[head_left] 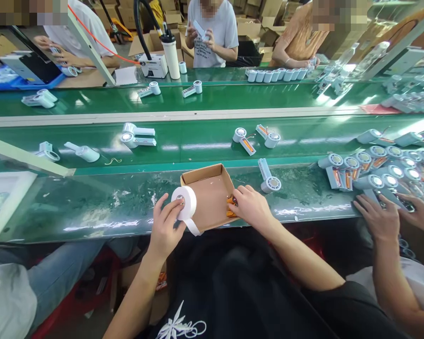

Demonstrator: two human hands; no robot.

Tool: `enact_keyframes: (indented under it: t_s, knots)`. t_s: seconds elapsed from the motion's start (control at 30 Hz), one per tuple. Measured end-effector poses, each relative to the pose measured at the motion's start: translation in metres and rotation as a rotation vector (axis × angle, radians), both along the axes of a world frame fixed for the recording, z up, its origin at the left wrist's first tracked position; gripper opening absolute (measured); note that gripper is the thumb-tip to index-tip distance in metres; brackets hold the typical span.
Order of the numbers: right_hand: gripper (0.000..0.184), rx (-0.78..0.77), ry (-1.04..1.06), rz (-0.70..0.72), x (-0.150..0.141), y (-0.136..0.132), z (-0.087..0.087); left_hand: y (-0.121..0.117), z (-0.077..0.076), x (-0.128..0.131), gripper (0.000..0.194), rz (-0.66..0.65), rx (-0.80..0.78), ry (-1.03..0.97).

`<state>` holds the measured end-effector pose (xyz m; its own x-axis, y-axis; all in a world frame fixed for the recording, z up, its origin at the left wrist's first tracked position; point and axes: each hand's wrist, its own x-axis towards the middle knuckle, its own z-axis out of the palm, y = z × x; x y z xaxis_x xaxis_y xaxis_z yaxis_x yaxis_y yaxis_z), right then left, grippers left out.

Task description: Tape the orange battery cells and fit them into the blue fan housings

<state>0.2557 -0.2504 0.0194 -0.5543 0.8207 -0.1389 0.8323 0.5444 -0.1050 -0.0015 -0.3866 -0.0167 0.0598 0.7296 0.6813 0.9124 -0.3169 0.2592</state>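
Observation:
A roll of white double-sided-looking tape is in my left hand, with its fingertips at the core and a loose strip hanging below. The roll overlaps the left side of a shallow open cardboard box on the bench's front edge. At the box's right wall my right hand curls its fingers over small orange batteries, partly hidden by the hand. Just right of that hand, a light blue handheld fan lies on the bench.
A green conveyor belt runs behind the bench, carrying scattered fan parts and two opened fans. Many fans are crowded at right, beside a co-worker's hands. A metal post slants at left. Other people sit across.

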Motion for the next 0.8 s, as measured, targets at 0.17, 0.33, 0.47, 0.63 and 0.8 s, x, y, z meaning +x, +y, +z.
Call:
enact_keyframes:
  t_s: [0.17,0.33,0.47,0.63,0.8]
  knots:
    - [0.007,-0.139,0.441,-0.049,0.006,0.004,-0.01,0.002,0.003,0.003,0.051,-0.052,-0.062,0.005]
    - [0.043,-0.674,1.14,-0.23,0.009,0.004,-0.004,0.003,0.002,0.01,0.037,-0.135,-0.083,0.009]
    - [0.045,-0.98,1.292,-0.397,-0.001,-0.003,0.005,0.002,0.001,0.018,0.033,-0.187,-0.125,0.037]
    - [0.038,-1.108,1.322,-0.428,0.003,-0.009,0.005,0.0,0.003,0.024,0.027,-0.226,-0.169,0.098]
    - [0.051,-1.021,1.142,-0.157,0.023,-0.009,0.011,0.001,0.01,0.023,0.022,-0.249,-0.158,0.138]
